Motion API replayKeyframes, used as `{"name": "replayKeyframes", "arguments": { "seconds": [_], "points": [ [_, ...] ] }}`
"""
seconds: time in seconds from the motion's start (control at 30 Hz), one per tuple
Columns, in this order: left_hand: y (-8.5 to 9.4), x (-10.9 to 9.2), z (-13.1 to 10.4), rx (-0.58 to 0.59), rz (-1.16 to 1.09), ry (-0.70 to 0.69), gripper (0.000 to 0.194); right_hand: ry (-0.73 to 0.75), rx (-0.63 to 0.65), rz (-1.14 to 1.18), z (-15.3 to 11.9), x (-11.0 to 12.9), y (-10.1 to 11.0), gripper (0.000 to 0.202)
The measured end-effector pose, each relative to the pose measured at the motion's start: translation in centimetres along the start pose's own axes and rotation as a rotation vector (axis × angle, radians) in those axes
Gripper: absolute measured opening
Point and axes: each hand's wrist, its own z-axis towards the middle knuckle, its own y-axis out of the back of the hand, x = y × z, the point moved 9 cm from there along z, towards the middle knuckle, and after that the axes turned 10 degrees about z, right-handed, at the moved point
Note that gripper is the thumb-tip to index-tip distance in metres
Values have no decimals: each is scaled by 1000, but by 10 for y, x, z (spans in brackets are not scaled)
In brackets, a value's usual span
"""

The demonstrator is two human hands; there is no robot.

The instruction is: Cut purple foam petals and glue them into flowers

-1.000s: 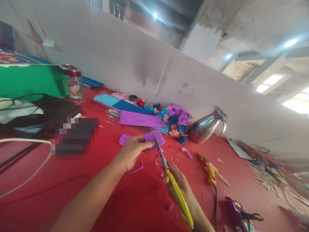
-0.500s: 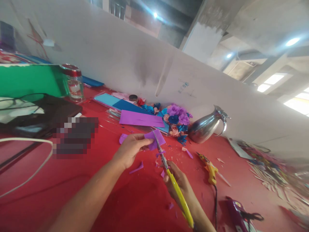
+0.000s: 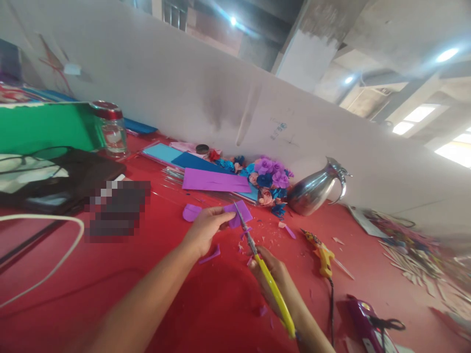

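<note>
Between thumb and fingers, my left hand (image 3: 209,228) pinches a small folded piece of purple paper (image 3: 243,212). My right hand (image 3: 270,272) grips yellow-handled scissors (image 3: 274,289), whose blades lie across the paper near my left thumb. How far the blades are apart is hard to make out. Purple paper scraps (image 3: 210,255) are scattered on the red tabletop (image 3: 176,299) around both hands. Just left of my left hand lies a rounded purple paper piece (image 3: 192,213). Behind my hands, a larger purple sheet (image 3: 215,180) rests on blue sheets.
Paper flowers (image 3: 272,176) stand by the wall beside a tilted-looking metal jug (image 3: 318,189). On the right are a yellow glue gun (image 3: 324,257) with its cord and a purple box (image 3: 364,318). A glass jar (image 3: 112,130) and a white cable (image 3: 69,255) are on the left.
My left hand has shifted slightly to the right with the purple paper. The scissors stay across the paper, with little other movement. The view has moved a little.
</note>
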Motion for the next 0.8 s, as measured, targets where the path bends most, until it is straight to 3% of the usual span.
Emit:
{"name": "replayKeyframes", "arguments": {
  "seconds": [0.23, 0.57, 0.8],
  "points": [
    [2, 16, 8, -14, -10, 47, 13, 44, 14, -91, 4, 3, 5, 33],
    [-12, 15, 0, 59, 50, 59, 17, 88, -6, -127, -3, 13, 13, 41],
    [-17, 33, 4, 59, -9, 107, 17, 9, 21, -88, 0, 5, 8, 39]
  ]
}}
